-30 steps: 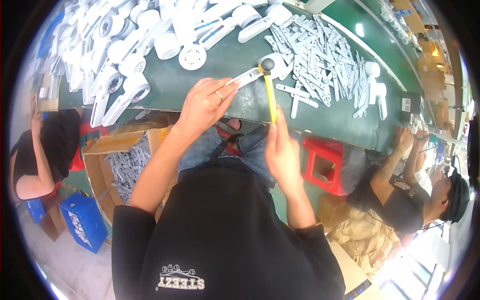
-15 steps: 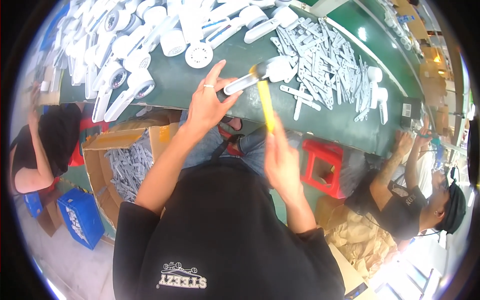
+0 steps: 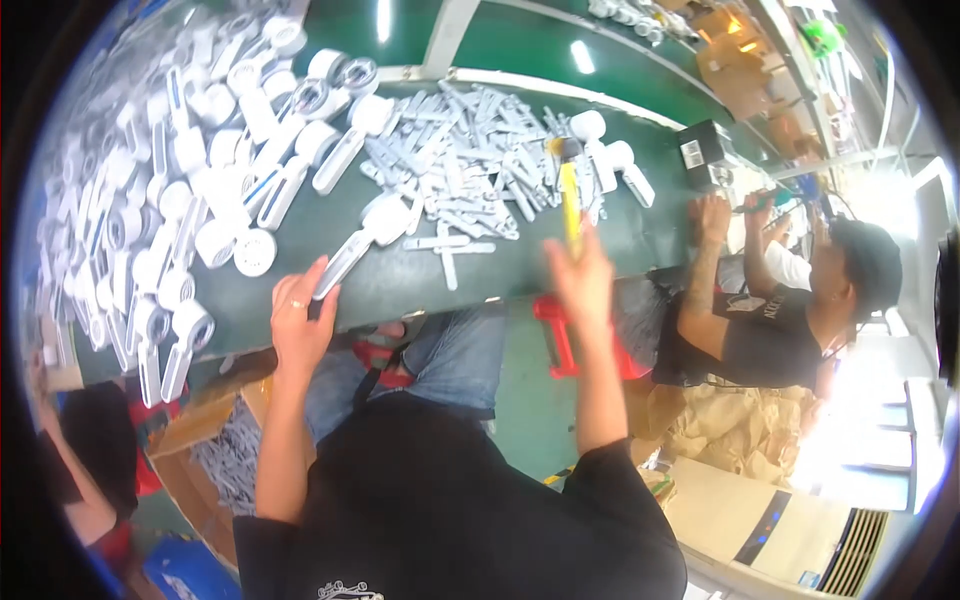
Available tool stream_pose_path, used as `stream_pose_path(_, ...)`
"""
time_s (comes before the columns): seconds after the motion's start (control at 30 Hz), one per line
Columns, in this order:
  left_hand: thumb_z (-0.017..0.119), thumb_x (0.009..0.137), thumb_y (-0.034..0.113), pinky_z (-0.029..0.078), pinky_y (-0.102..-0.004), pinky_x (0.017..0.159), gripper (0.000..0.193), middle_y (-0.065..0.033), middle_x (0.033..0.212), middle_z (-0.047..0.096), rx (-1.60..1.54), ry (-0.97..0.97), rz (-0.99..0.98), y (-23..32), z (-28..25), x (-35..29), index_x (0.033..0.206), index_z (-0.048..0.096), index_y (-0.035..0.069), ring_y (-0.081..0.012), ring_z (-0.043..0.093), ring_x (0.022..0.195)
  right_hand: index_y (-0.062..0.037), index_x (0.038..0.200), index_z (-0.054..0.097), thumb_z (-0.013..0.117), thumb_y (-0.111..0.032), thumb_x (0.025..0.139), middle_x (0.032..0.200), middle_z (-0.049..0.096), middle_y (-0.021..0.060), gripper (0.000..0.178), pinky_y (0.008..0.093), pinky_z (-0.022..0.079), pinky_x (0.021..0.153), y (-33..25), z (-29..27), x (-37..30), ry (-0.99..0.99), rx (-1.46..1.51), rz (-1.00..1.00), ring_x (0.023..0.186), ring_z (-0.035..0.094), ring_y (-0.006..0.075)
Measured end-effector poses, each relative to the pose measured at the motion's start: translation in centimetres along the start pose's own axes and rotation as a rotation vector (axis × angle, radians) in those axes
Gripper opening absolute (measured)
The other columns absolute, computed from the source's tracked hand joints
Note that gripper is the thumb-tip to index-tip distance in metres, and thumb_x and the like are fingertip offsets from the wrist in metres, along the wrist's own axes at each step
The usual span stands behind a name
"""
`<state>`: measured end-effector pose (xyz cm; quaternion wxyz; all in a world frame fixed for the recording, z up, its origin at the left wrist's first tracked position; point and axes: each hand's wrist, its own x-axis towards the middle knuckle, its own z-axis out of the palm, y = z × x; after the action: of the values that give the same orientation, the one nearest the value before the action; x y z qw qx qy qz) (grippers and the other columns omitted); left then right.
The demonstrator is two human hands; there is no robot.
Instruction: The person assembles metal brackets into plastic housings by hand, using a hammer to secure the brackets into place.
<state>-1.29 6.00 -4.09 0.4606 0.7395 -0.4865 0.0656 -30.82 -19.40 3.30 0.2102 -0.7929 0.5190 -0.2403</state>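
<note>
A white shower-head-shaped housing (image 3: 347,263) lies on the green table, its round head away from me. The fingers and thumb of my left hand (image 3: 302,325) close on the near end of its handle. My right hand (image 3: 583,285), slightly blurred, grips a hammer (image 3: 570,205) by its yellow handle. The hammer's dark head is up and to the right of the housing, in front of the far end of a heap of flat grey strips (image 3: 490,165). Several strips lie loose just right of the housing.
A large heap of similar white housings (image 3: 215,165) covers the left of the table (image 3: 400,280). Two more stand right of the strips. A cardboard box (image 3: 180,455) of grey strips is at my left, a red stool (image 3: 555,335) at my right. Other people sit on both sides.
The view has swung to the right. The hammer has moved off the housing, up and to the right. My left hand still holds the handle, and the housing now rests lower on the table.
</note>
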Motion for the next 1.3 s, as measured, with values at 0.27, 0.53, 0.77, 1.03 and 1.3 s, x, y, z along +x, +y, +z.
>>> stream_pose_path(0.27, 0.081, 0.085, 0.001, 0.052, -0.0463, 0.096, 0.04, -0.0137, 0.11, 0.074, 0.004, -0.022, 0.017, 0.1, -0.2, 0.1, 0.124, 0.074, 0.006, -0.0349, 0.068, 0.1, -0.0079, 0.154, 0.053, 0.078, -0.028, 0.087, 0.12, 0.075, 0.0229, 0.075, 0.0451, 0.057, 0.092, 21.8, -7.1, 18.9, 0.158, -0.133, 0.248, 0.109, 0.073, 0.0353)
stream_pose_path(0.53, 0.082, 0.086, 0.008, 0.05, -0.0391, 0.087, 0.032, -0.0064, 0.117, 0.079, 0.013, 0.034, 0.057, 0.1, 0.3, -0.8, 0.118, 0.079, 0.011, -0.0267, 0.072, 0.1, -0.001, 0.089, 0.071, 0.078, -0.031, 0.094, 0.072, 0.067, 0.0064, 0.031, 0.0344, 0.049, 0.057, 19.9, -8.5, 14.7, 0.35, 0.107, 0.363, 0.062, 0.062, 0.0168)
stream_pose_path(0.77, 0.079, 0.091, 0.005, 0.054, -0.0301, 0.08, 0.035, -0.0084, 0.113, 0.079, -0.071, 0.359, -0.205, 3.3, -8.3, 8.1, 0.126, 0.078, 0.008, -0.0182, 0.067, 0.088, -0.0035, 0.113, 0.071, 0.078, -0.022, 0.097, 0.063, 0.053, -0.0034, 0.026, 0.0271, 0.034, 0.038, 4.9, -5.4, 1.6, 0.102, 0.597, 0.275, 0.044, 0.046, 0.0071)
stream_pose_path(1.03, 0.078, 0.099, 0.024, 0.031, -0.0241, 0.055, 0.046, 0.0085, 0.075, 0.056, -0.124, 0.821, -0.506, -18.0, -24.0, 18.2, 0.138, 0.07, 0.0, -0.0019, 0.039, 0.063, 0.0042, 0.123, 0.072, 0.087, -0.025, 0.087, 0.073, 0.063, -0.0016, 0.048, 0.0267, 0.045, 0.053, -4.8, 9.4, -6.4, -0.473, 0.437, 0.11, 0.06, 0.056, 0.0058)
stream_pose_path(1.3, 0.073, 0.098, 0.019, 0.055, -0.0301, 0.066, 0.046, -0.011, 0.098, 0.079, -0.008, 0.797, -0.662, -40.3, -34.9, 22.6, 0.138, 0.068, -0.002, -0.0137, 0.069, 0.07, 0.0038, 0.118, 0.074, 0.09, -0.034, 0.081, 0.082, 0.076, 0.0179, 0.055, 0.0389, 0.058, 0.074, -8.4, 9.7, -7.1, -0.463, 0.222, -0.001, 0.075, 0.075, 0.0225)
